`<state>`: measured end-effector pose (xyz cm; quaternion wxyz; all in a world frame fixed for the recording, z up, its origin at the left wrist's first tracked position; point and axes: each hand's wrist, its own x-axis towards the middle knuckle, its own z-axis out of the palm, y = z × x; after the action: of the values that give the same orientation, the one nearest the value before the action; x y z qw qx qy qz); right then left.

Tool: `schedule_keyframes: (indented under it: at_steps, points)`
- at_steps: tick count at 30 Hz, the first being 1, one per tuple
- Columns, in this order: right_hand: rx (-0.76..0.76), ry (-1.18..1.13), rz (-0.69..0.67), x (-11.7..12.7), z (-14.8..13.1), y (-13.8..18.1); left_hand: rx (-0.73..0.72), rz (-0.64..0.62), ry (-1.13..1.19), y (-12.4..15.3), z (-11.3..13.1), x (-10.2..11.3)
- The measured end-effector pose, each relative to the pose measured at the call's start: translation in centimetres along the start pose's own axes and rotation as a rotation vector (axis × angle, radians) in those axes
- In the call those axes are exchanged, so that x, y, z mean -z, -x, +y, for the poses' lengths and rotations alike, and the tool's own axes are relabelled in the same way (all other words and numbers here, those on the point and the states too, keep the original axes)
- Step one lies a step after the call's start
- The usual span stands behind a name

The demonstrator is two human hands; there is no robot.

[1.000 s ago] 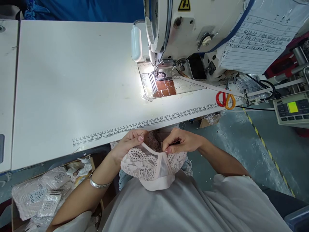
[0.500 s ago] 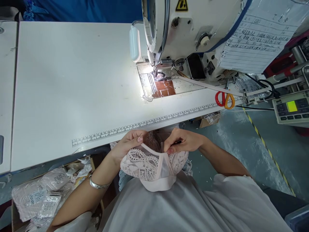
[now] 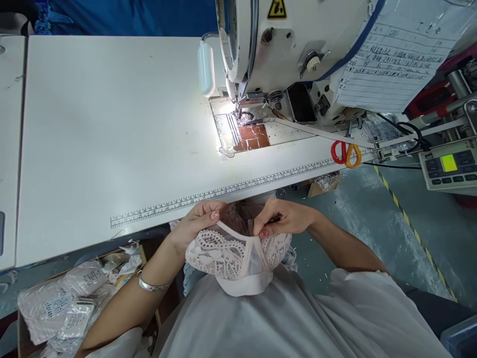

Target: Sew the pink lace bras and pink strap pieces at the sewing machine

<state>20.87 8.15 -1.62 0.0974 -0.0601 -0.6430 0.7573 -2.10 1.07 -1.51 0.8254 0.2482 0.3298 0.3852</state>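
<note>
A pale pink lace garment [image 3: 234, 256] with a plain elastic edge hangs in front of my chest, just below the table's near edge. My left hand [image 3: 196, 226] pinches its upper left edge between thumb and fingers. My right hand [image 3: 285, 219] pinches the upper right edge, fingers closed on the elastic band. Both hands sit close together over my lap. A silver bracelet [image 3: 151, 284] circles my left wrist.
A white sewing machine [image 3: 283, 44] stands at the back right of the white table [image 3: 112, 134], its needle area lit. A ruler strip [image 3: 223, 191] runs along the table's front edge. Red and orange scissors [image 3: 346, 153] lie at right. A box of bagged pieces [image 3: 59, 306] sits lower left.
</note>
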Motion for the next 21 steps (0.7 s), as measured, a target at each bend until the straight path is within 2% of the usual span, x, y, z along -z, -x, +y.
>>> schedule_keyframes:
  at_steps: [2, 4, 5, 7, 9, 11, 13, 15, 18, 21]
  points:
    - [-0.026, 0.007, 0.011, 0.1, -0.1, 0.1, -0.009, 0.037, -0.054, -0.3, 0.2, 0.3]
    - [-0.050, -0.003, 0.023, 0.2, -0.3, 0.6, -0.077, 0.078, -0.223, -0.6, 0.7, 0.3]
    - [-0.053, -0.017, 0.036, 0.1, -0.5, 1.0, -0.154, 0.108, -0.354, -0.6, 1.1, 0.1]
    - [-0.043, -0.058, 0.101, -0.2, -1.0, 2.2, -0.402, 0.197, -0.691, -0.4, 1.9, -0.7]
    - [-0.015, -0.100, 0.237, -0.9, -1.8, 3.5, -0.674, 0.298, -1.012, 0.4, 2.3, -2.1]
    - [-0.011, -0.083, 0.411, -2.0, -2.5, 4.3, -0.833, 0.305, -1.213, 1.4, 1.9, -3.6]
    - [-0.052, 0.023, 0.559, -3.3, -2.8, 4.4, -0.868, 0.215, -1.300, 2.0, 0.9, -4.8]
    - [-0.094, 0.175, 0.635, -4.5, -2.6, 3.8, -0.881, 0.154, -1.351, 2.0, -0.5, -5.5]
    - [-0.061, 0.388, 0.695, -5.7, -1.7, 2.7, -0.908, 0.207, -1.422, 1.2, -2.0, -5.4]
    - [0.019, 0.569, 0.726, -6.1, -0.8, 2.1, -0.913, 0.281, -1.416, 0.5, -2.4, -4.9]
